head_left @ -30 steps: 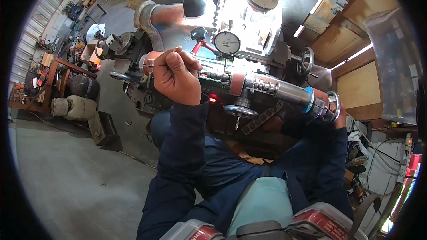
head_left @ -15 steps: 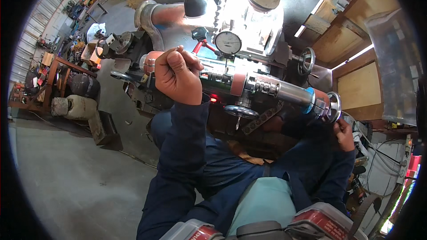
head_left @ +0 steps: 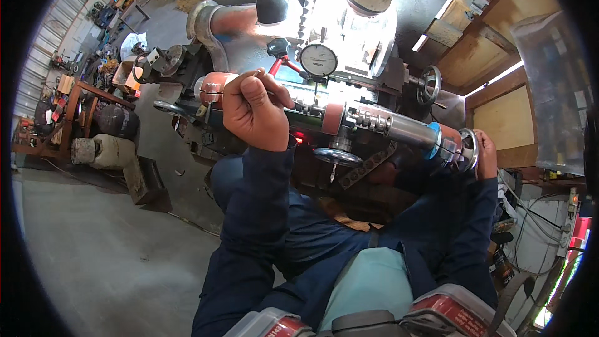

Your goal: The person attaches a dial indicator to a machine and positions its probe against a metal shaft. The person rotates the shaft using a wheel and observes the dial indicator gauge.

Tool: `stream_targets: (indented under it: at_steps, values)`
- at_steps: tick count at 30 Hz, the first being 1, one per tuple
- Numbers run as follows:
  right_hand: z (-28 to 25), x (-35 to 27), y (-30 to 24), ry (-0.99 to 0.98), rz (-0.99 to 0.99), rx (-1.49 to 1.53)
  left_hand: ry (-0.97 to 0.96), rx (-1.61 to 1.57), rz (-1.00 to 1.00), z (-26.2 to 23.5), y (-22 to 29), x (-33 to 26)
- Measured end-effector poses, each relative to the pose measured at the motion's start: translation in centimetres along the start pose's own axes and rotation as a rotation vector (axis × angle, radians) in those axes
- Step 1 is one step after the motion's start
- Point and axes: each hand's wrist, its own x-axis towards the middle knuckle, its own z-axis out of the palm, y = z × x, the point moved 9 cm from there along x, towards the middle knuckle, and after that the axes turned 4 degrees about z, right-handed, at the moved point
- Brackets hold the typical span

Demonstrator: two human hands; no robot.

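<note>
A lathe-like machine (head_left: 349,87) is seen across the upper middle of the view, and along its front a long horizontal shaft (head_left: 380,126) of red and bare-metal sections is carried, with a round dial gauge (head_left: 318,60) just above it. The left hand (head_left: 256,111) is closed in a fist around the shaft's left part, its fingers (head_left: 265,90) curled over the top. The small end wheel (head_left: 468,148) at the shaft's right tip is cupped from behind by the right hand (head_left: 485,155), whose fingers are mostly hidden, so the grip cannot be told.
</note>
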Motion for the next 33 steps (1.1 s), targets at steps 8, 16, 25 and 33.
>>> stream_targets:
  at_steps: [8, 16, 25, 33]
  values:
    - [2.4, -1.8, 1.0, 0.011, 0.075, -0.129, -0.02, 0.015, 0.071, 0.5, 0.7, -0.2]
    - [1.3, -5.5, 3.5, -0.006, 0.096, -0.118, -0.005, -0.012, 0.071, 0.3, 0.4, -0.2]
    - [0.6, -8.5, -1.2, -0.17, 0.172, 0.017, -0.042, -0.007, 0.086, 0.7, 0.4, -0.5]
    - [0.0, -5.7, -5.9, 0.204, -0.051, -0.161, -0.082, -0.136, 0.011, 0.6, 0.3, -1.6]
